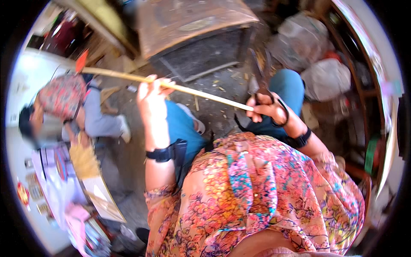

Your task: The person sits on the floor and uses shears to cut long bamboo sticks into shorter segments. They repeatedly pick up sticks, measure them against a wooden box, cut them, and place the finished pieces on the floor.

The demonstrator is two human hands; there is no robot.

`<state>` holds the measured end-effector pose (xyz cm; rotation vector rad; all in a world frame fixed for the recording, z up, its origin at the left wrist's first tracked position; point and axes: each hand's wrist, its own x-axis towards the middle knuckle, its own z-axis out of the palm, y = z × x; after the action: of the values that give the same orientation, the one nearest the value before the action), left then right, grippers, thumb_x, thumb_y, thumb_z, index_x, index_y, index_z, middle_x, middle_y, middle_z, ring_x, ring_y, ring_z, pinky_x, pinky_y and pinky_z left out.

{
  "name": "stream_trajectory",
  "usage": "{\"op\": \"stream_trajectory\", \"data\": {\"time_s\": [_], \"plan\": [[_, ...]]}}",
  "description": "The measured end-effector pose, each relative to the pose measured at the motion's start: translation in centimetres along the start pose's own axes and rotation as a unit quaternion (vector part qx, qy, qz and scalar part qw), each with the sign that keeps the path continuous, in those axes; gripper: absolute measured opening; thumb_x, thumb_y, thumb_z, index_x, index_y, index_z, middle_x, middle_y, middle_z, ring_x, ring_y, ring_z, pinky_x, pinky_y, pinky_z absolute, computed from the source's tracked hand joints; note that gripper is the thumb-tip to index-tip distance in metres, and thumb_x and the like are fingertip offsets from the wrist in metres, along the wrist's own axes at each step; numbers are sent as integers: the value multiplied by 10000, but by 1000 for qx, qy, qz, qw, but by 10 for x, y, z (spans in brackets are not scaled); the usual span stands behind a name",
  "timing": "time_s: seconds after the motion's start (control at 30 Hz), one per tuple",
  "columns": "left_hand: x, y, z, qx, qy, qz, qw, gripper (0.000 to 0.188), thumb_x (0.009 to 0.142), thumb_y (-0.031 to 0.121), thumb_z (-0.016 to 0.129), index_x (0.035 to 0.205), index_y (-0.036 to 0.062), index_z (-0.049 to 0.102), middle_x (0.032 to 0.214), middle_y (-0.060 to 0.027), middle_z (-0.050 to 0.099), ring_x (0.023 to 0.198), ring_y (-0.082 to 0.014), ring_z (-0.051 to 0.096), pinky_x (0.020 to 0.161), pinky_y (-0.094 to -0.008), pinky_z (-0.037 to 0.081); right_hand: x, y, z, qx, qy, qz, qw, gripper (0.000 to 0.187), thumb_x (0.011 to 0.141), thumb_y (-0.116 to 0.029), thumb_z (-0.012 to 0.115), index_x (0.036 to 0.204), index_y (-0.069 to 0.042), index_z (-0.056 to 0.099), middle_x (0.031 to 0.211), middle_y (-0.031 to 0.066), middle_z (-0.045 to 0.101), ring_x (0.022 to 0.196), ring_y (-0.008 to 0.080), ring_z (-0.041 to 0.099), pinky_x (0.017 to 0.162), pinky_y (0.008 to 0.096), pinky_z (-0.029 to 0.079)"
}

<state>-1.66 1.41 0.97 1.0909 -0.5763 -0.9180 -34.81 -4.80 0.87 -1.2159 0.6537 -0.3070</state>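
Note:
A long pale thin stick (205,97), perhaps bamboo or cane, runs slantwise across in front of me. Its far left end meets a small orange-red piece (81,61); I cannot tell whether the two are joined. My left hand (153,96) grips the stick near its middle, fingers curled round it. At the near right end, the fingertips of my right hand (270,110) pinch the stick. That same hand also holds dark metal scissors (262,77), with a handle loop about the hand and the blades pointing away from me, apart from each other.
A worn wooden chest (197,21) stands ahead, with shavings scattered on the floor (214,81). Stuffed clear plastic bags (299,40) lie at the right beside a dark shelf (364,92). At the left another person (64,96) sits over a bundle of straw-coloured strips (84,160).

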Motion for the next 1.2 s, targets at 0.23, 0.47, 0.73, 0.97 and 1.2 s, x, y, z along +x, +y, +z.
{"op": "stream_trajectory", "data": {"time_s": [0.23,0.47,0.73,0.97,1.2], "plan": [[10,-10,-3,-37,-78,-25,996,219,918,98,509,1104,0,447,928,-195,607,862,-295,627,787,-382,535,-8,14,-11,41,19,-18,999,136,863,-59,537,941,37,593,828,76,638,682,115,602,597,233,465],[2,-7,-1,-53,-97,-7,994,203,916,126,521,1080,27,454,915,-184,612,851,-286,632,775,-375,536,-3,13,-8,71,-12,-23,997,145,883,-114,566,957,11,576,816,61,633,681,116,609,596,234,473],[3,-8,17,-22,-120,-8,993,204,921,125,507,1098,38,453,893,-167,623,807,-267,651,696,-350,558,-12,9,-1,-39,34,27,998,122,851,-93,602,910,13,585,738,51,612,607,102,577,538,216,447],[6,-17,-8,201,-135,-9,970,346,927,110,502,1244,8,408,925,-140,622,821,-230,645,699,-318,528,-20,8,-27,43,165,-46,984,95,804,-73,580,783,16,558,675,85,583,540,139,539,497,260,425],[-9,-2,-73,685,-110,163,701,355,789,289,643,1089,107,594,1115,-94,578,1104,-288,515,906,-429,411,21,-20,-76,15,282,-135,950,144,822,-154,553,733,-43,531,589,55,533,463,134,488,435,241,356]]}}
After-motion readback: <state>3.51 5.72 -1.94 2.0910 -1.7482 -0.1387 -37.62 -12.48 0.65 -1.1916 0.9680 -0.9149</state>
